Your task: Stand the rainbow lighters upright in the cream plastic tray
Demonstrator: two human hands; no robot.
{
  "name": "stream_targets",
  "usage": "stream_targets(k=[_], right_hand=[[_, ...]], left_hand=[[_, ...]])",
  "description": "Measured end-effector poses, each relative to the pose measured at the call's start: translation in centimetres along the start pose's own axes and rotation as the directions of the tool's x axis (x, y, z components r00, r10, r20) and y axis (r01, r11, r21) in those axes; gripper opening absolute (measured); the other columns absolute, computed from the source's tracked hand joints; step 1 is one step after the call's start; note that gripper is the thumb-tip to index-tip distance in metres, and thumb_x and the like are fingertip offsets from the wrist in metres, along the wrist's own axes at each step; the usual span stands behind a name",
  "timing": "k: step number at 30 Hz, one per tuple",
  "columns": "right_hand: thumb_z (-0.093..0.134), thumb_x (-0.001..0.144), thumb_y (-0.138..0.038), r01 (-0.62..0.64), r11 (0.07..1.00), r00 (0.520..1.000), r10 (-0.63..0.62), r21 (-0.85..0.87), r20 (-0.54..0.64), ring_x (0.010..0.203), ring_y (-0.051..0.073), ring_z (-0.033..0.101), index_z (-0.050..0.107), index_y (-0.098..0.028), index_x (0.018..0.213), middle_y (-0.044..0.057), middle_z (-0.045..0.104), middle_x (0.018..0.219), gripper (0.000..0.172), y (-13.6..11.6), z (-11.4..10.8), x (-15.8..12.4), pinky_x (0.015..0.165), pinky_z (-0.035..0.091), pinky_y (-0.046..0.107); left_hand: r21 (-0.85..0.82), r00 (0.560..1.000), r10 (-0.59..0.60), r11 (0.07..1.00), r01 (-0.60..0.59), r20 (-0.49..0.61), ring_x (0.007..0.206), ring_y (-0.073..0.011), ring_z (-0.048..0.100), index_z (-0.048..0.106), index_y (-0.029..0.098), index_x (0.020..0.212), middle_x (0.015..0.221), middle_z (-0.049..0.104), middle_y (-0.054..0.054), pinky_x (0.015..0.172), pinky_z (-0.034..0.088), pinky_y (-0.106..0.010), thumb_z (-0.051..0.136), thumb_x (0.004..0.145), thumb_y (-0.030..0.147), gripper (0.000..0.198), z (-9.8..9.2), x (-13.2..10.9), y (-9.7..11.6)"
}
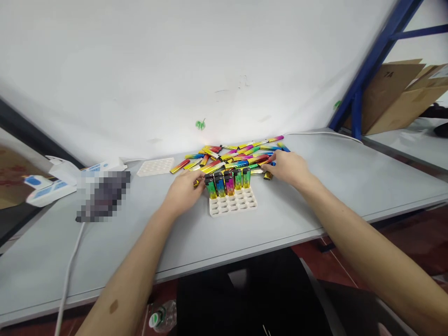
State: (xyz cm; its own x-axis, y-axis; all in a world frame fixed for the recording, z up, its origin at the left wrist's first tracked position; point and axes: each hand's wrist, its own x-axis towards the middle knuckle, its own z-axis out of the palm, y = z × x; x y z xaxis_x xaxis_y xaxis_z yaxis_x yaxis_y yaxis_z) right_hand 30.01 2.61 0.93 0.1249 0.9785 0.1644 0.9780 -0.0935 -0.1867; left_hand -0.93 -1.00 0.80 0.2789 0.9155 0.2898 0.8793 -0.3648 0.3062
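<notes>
Two bare hands bracket a white tray (234, 205) on a workbench, where a nudge from the left hand (187, 189), curled just beside the upright lighters (229, 185), could tip one or skew the tray. The fingers of the right hand (289, 168) are drawn together at the near edge of the loose lighters (241, 164); whether they grip one, I cannot tell, nor whether the half-closed left hand holds anything. With pieces lying crossed, lifting one could drag its neighbours loose. Between the hands, the tray carries lighters in its far rows, black tops up, while open holes show nearer the person. A second white tray (156, 167) lies flat beyond the left hand. Well past the right hand stand cardboard boxes (402, 93), contents hidden.
</notes>
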Motion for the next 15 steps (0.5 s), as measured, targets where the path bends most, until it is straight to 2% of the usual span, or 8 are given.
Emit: stream_targets(k=[5, 8, 11, 13, 15], right_hand=[[0.063, 0.089, -0.044, -0.014, 1.000, 1.000, 0.013, 0.009, 0.023, 0.102, 0.033, 0.068, 0.068, -0.014, 0.115, 0.017, 0.074, 0.106, 0.041, 0.15, -0.02, 0.30, 0.076, 0.049, 0.038], [0.064, 0.086, -0.038, 0.003, 1.000, 0.999, -0.004, 0.019, 0.050, 0.095, 0.030, 0.069, 0.072, -0.016, 0.101, 0.014, 0.075, 0.096, 0.027, 0.26, -0.10, 0.47, 0.075, 0.049, 0.037], [0.062, 0.084, -0.030, 0.017, 0.999, 0.997, -0.020, 0.049, 0.077, 0.084, 0.028, 0.068, 0.068, -0.019, 0.085, 0.011, 0.072, 0.083, 0.013, 0.32, -0.15, 0.48, 0.071, 0.047, 0.036], [0.061, 0.084, -0.031, 0.010, 0.990, 1.000, -0.013, 0.140, 0.024, 0.082, 0.027, 0.067, 0.064, -0.019, 0.089, 0.010, 0.072, 0.085, 0.014, 0.38, -0.10, 0.47, 0.071, 0.046, 0.036], [0.061, 0.085, -0.036, -0.007, 0.956, 0.998, 0.024, 0.293, -0.053, 0.082, 0.025, 0.065, 0.058, -0.019, 0.097, 0.010, 0.071, 0.090, 0.022, 0.43, 0.01, 0.52, 0.070, 0.046, 0.034]], left_hand=[[-0.001, 1.000, 0.003, 1.000, -0.003, 0.001, 0.097, -0.0286, 0.063, 0.068, 0.021, 0.093, 0.093, 0.072, -0.008, 0.083, 0.050, -0.042, 0.048, 0.083, 0.020, 0.023, 0.07, -0.03, -0.11], [0.008, 1.000, -0.002, 1.000, 0.002, 0.006, 0.095, -0.0287, 0.063, 0.068, 0.022, 0.092, 0.090, 0.071, -0.007, 0.081, 0.050, -0.041, 0.048, 0.083, 0.021, 0.022, 0.10, -0.08, -0.16], [0.011, 1.000, -0.020, 1.000, 0.020, -0.001, 0.094, -0.0282, 0.064, 0.068, 0.022, 0.095, 0.091, 0.072, -0.007, 0.080, 0.050, -0.040, 0.048, 0.083, 0.021, 0.022, 0.12, -0.10, -0.17], [0.011, 1.000, -0.026, 1.000, 0.026, -0.005, 0.094, -0.0278, 0.064, 0.068, 0.023, 0.094, 0.092, 0.072, -0.007, 0.080, 0.050, -0.039, 0.049, 0.084, 0.021, 0.022, 0.12, -0.08, -0.14], [0.015, 1.000, -0.023, 1.000, 0.024, -0.006, 0.094, -0.0279, 0.064, 0.067, 0.023, 0.092, 0.091, 0.072, -0.006, 0.079, 0.050, -0.040, 0.049, 0.084, 0.021, 0.020, 0.10, -0.06, -0.11]])
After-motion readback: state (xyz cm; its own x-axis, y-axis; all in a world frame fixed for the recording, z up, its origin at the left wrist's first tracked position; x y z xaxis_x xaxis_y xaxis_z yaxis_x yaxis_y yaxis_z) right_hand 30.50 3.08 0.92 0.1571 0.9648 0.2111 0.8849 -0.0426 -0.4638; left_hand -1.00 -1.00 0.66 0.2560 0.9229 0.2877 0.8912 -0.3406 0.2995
